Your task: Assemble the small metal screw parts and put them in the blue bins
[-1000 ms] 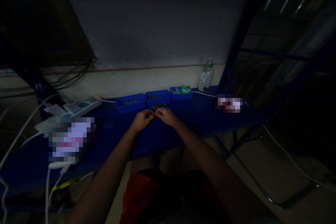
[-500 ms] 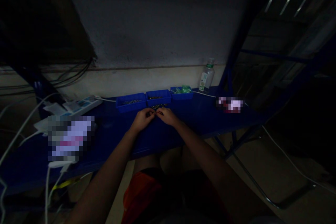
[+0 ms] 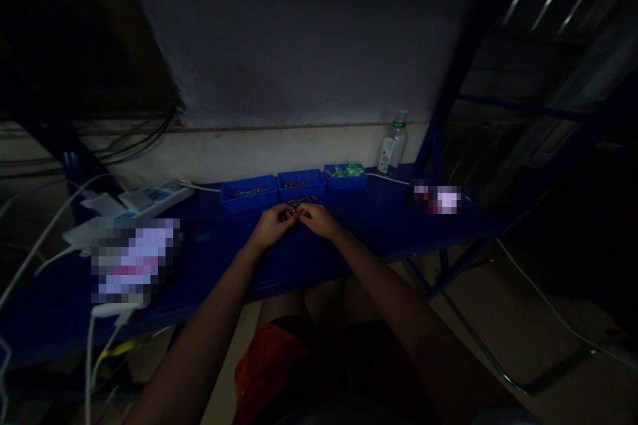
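Observation:
My left hand [image 3: 272,226] and my right hand [image 3: 318,220] rest together on the dark blue table [image 3: 379,219], fingertips meeting in a pinch over something small that the dim light hides. Just beyond the fingers lies a little heap of small metal parts [image 3: 302,200]. Behind it stand three blue trays in a row: the left tray [image 3: 248,194] and the middle tray [image 3: 300,184] hold metal pieces, the right tray [image 3: 345,174] holds green pieces.
A plastic bottle [image 3: 392,145] stands by the wall at the back right. A white power strip [image 3: 154,198] with white cables lies at the left, beside a blurred patch. Another blurred item [image 3: 437,199] lies at the right. Blue shelf frames rise on the right.
Both hands stay pinched together at the same spot; the view has only shifted slightly.

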Demonstrator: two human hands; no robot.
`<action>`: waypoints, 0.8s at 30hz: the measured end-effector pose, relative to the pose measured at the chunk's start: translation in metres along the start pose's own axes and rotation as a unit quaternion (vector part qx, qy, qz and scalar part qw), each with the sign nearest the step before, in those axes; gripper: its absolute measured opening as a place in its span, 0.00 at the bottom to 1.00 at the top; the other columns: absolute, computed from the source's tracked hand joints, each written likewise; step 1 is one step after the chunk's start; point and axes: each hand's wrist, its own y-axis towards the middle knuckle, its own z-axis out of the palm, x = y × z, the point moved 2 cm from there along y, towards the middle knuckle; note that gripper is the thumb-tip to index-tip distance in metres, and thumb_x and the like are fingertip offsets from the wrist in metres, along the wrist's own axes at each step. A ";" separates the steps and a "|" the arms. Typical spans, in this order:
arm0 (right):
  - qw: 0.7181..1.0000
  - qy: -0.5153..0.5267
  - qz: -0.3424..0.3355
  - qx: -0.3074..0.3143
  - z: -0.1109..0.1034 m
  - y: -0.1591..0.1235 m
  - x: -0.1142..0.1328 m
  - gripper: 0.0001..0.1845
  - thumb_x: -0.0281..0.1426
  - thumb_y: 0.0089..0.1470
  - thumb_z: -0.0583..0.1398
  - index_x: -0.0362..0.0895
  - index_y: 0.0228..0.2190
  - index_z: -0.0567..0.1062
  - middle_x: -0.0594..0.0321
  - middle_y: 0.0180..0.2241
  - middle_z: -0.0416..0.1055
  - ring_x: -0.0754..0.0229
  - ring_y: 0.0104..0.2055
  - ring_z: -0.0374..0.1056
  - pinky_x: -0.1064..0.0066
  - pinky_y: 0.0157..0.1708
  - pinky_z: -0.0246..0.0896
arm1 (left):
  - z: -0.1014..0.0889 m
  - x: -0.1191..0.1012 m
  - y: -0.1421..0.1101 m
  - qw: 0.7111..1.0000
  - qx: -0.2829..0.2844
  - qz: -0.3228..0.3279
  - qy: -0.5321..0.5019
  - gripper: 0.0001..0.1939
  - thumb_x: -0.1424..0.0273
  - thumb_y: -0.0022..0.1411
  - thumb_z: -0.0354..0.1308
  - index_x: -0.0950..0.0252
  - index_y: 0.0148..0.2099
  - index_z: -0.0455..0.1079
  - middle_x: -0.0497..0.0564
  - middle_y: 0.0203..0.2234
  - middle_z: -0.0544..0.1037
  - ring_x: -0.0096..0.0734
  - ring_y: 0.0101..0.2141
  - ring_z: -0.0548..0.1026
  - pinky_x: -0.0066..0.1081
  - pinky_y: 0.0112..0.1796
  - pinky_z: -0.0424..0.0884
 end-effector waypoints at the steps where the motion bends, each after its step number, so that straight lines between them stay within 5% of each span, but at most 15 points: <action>1: 1.000 -0.003 -0.003 -0.002 -0.001 0.000 0.001 0.07 0.28 0.52 0.54 0.43 0.33 0.71 0.65 0.31 0.71 0.66 0.32 0.65 0.77 0.35 0.56 | 0.000 -0.001 0.000 1.000 0.000 0.000 -0.002 0.16 0.59 0.56 0.50 0.66 0.37 0.70 0.47 0.25 0.73 0.26 0.24 0.67 0.24 0.26 0.61; 12: 1.000 0.026 0.012 0.000 0.001 0.000 -0.001 0.10 0.33 0.54 0.52 0.43 0.32 0.72 0.66 0.31 0.71 0.67 0.32 0.65 0.77 0.35 0.56 | -0.003 0.000 0.001 1.000 -0.016 0.000 0.004 0.14 0.63 0.55 0.51 0.67 0.38 0.70 0.50 0.27 0.73 0.28 0.27 0.69 0.26 0.30 0.63; 24: 0.990 0.129 0.050 0.017 -0.001 0.003 -0.009 0.10 0.31 0.52 0.53 0.41 0.33 0.73 0.66 0.30 0.71 0.66 0.33 0.65 0.76 0.36 0.57 | -0.002 0.000 0.001 1.000 -0.021 0.001 -0.013 0.19 0.56 0.55 0.51 0.67 0.39 0.70 0.49 0.26 0.73 0.26 0.24 0.66 0.25 0.26 0.61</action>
